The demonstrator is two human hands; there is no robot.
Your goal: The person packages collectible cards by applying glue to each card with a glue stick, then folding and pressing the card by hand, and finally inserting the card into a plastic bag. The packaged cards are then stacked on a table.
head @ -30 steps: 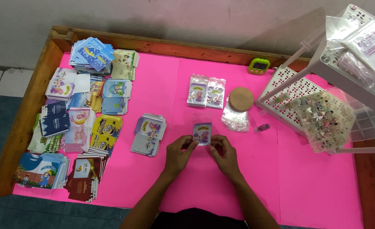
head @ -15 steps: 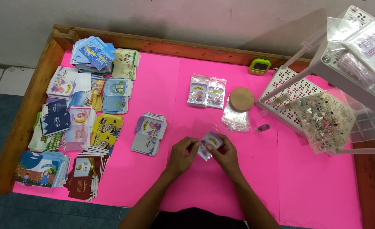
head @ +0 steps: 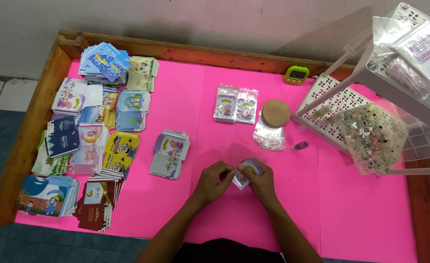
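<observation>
- Head view: the left hand (head: 214,179) and the right hand (head: 259,178) both pinch a small printed packet (head: 244,173), held low over the pink tabletop (head: 361,214).
- A stack of purple cards (head: 170,153) lies left of the hands; clear bags (head: 269,135) and a cork disc (head: 276,113) lie beyond them.

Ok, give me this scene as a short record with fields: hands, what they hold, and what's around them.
left hand: left hand pinching the packet's left edge
right hand: right hand holding the packet from the right
held item: small clear packet with a colourful card inside
surface: pink table with a wooden rim
nearest pile: card stack
behind hands: two filled packets, cork disc, empty clear bags
left side: many card piles
right side: white rack
</observation>
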